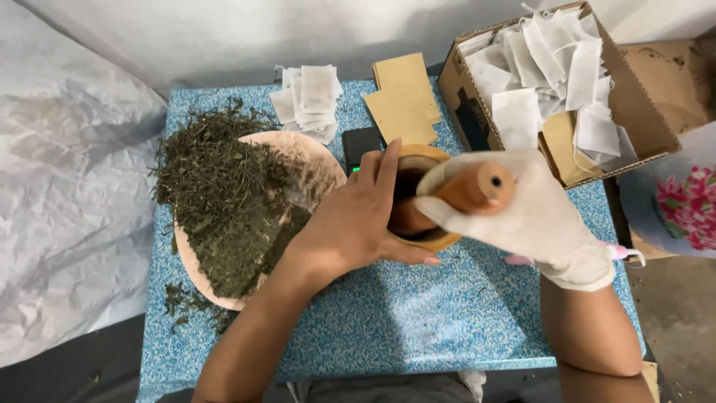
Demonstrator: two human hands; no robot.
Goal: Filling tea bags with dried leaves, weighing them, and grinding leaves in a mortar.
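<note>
— Forearms come in from the near edge of the table (388, 321). What do the hands hold?

— Right hand (537, 213), in a pale glove, is wrapped tight around a wooden pestle (473, 188). Left hand (358, 216) is bare, fingers together, curved against the side of a wooden mortar (425, 198) and steadying it.

— Where is the mortar?

— Past the middle of the table, toward the far edge, just right of a round tray (313, 153) heaped with dried green herbs (224, 194).

— Which way does the pestle point?

— Its long axis runs steeply down and to the left: butt end up toward the camera, working end inside the bowl, hidden.

— How far along does the pounding look?

— Early, I judge. Most herbs lie whole on the tray, some spilled at the near left corner. What is in the bowl I cannot see.

— And the rest?

— Small white bags (309, 97) and tan envelopes (406, 101) lie at the far edge, with a dark scale (359, 145) beside the mortar. Off the far right corner, a cardboard box (649, 119) holds more white bags.
</note>
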